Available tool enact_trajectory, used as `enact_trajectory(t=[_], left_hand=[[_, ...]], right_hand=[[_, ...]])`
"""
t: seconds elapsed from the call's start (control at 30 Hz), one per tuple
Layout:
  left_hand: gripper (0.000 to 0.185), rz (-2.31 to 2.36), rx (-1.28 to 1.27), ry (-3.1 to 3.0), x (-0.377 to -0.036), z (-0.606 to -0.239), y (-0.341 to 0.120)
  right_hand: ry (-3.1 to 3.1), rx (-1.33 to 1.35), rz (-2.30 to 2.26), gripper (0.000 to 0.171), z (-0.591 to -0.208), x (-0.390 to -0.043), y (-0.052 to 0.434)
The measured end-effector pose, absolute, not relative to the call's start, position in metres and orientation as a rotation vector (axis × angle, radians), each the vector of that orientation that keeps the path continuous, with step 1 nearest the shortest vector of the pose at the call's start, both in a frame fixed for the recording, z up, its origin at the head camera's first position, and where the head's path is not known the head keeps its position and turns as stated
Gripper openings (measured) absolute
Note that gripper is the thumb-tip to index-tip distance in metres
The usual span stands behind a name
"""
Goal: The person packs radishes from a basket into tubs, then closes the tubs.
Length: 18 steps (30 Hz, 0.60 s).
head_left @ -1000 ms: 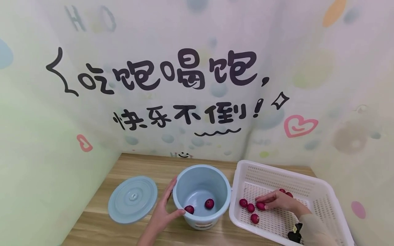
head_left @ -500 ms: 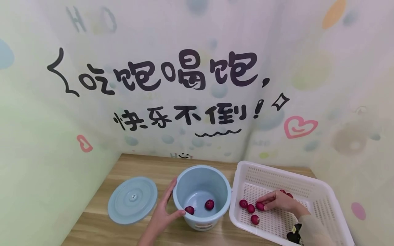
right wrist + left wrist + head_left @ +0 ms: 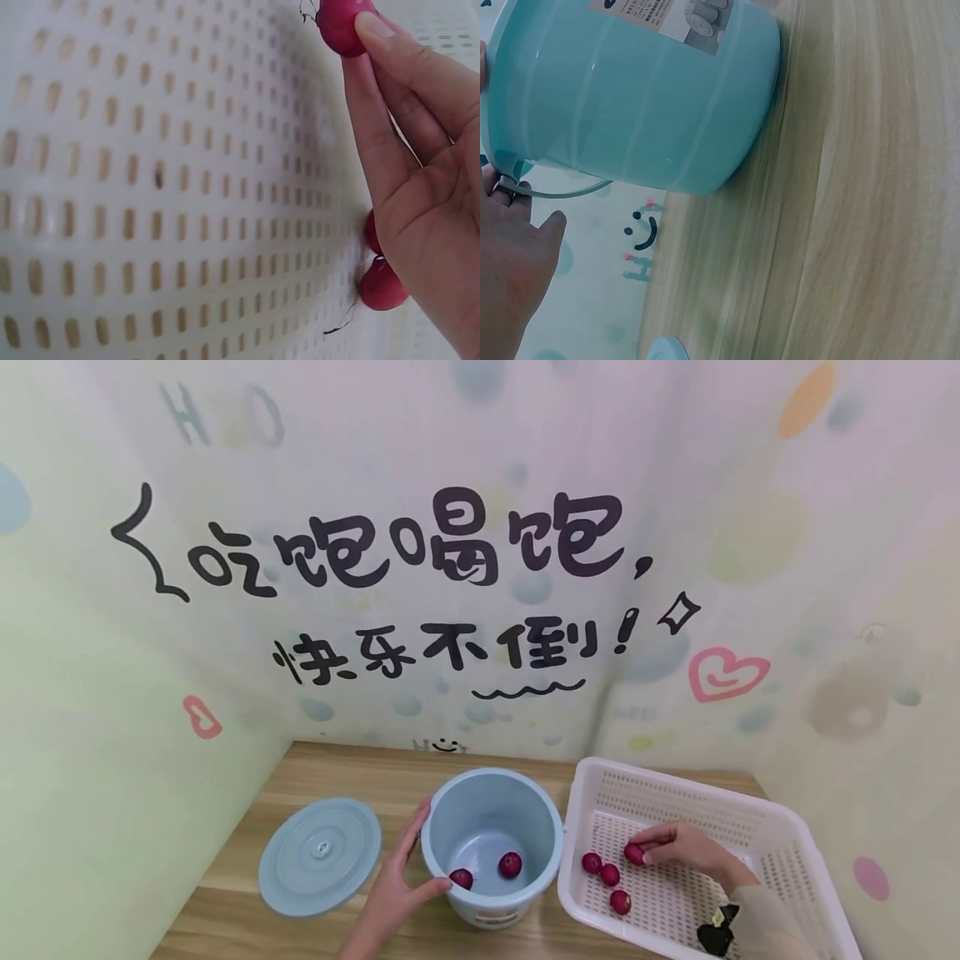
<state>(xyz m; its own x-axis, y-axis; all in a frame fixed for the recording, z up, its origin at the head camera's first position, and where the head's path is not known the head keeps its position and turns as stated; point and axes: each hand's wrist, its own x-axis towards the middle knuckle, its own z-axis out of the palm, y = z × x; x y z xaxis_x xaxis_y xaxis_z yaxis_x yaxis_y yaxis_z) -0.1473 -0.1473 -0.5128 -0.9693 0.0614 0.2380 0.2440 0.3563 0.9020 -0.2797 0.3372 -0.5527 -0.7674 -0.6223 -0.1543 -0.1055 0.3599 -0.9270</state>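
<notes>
My left hand (image 3: 396,883) holds the light blue bucket (image 3: 491,917) at its left side, thumb at the front of the rim. In the left wrist view, fingers of the left hand (image 3: 514,247) are by the rim and handle joint of the tilted-looking bucket (image 3: 637,97). Inside it lie two red radishes (image 3: 510,865). My right hand (image 3: 693,852) pinches a radish (image 3: 634,853) between thumb and fingers, inside the white basket (image 3: 817,860). In the right wrist view, the held radish (image 3: 343,26) has thin roots. Several radishes (image 3: 620,902) lie on the basket floor.
A light blue lid (image 3: 321,857) lies on the wooden table (image 3: 352,768) left of the bucket. Basket and bucket stand close side by side. A wall (image 3: 450,718) with black lettering rises behind the table. A black bow (image 3: 716,935) is by the right sleeve.
My right hand has raised the pinched radish slightly from where it was. Radishes glimpsed behind that hand are now hidden in the head view. My left hand keeps its place on the bucket.
</notes>
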Motion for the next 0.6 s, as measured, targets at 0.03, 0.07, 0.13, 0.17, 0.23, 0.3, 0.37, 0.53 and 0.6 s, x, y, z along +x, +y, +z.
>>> enact_trajectory(t=[0.03, 0.07, 0.13, 0.17, 0.23, 0.3, 0.37, 0.53, 0.6], left_hand=[[0.102, -1.663, -0.284, -2.446, -0.147, -0.513, -0.148], [0.102, -1.666, -0.288, -2.443, -0.146, -0.514, -0.148], [0.103, -1.645, -0.310, -2.433, -0.147, -0.514, -0.148], [0.103, -1.641, -0.319, -2.431, -0.148, -0.515, -0.148], [0.102, -1.647, -0.332, -2.424, -0.148, -0.515, -0.148], [0.102, -1.644, -0.337, -2.424, -0.148, -0.514, -0.148], [0.103, -1.636, -0.341, -2.429, -0.148, -0.514, -0.148], [0.104, -1.637, -0.366, -2.424, -0.150, -0.513, -0.148], [0.104, -1.645, -0.363, -2.423, -0.150, -0.513, -0.148]], right_hand=[[2.138, -0.627, -1.403, 0.035, -0.551, -0.280, 0.337], [2.135, -0.624, -1.403, 0.035, -0.550, -0.281, 0.337], [2.152, -0.613, -1.392, 0.035, -0.544, -0.283, 0.336], [2.149, -0.607, -1.394, 0.036, -0.540, -0.284, 0.336], [2.170, -0.615, -1.379, 0.037, -0.532, -0.285, 0.334], [2.165, -0.618, -1.388, 0.038, -0.524, -0.287, 0.332], [2.161, -0.618, -1.400, 0.039, -0.517, -0.289, 0.329], [2.191, -0.593, -1.393, 0.040, -0.500, -0.293, 0.318], [2.204, -0.598, -1.379, 0.040, -0.496, -0.293, 0.313]])
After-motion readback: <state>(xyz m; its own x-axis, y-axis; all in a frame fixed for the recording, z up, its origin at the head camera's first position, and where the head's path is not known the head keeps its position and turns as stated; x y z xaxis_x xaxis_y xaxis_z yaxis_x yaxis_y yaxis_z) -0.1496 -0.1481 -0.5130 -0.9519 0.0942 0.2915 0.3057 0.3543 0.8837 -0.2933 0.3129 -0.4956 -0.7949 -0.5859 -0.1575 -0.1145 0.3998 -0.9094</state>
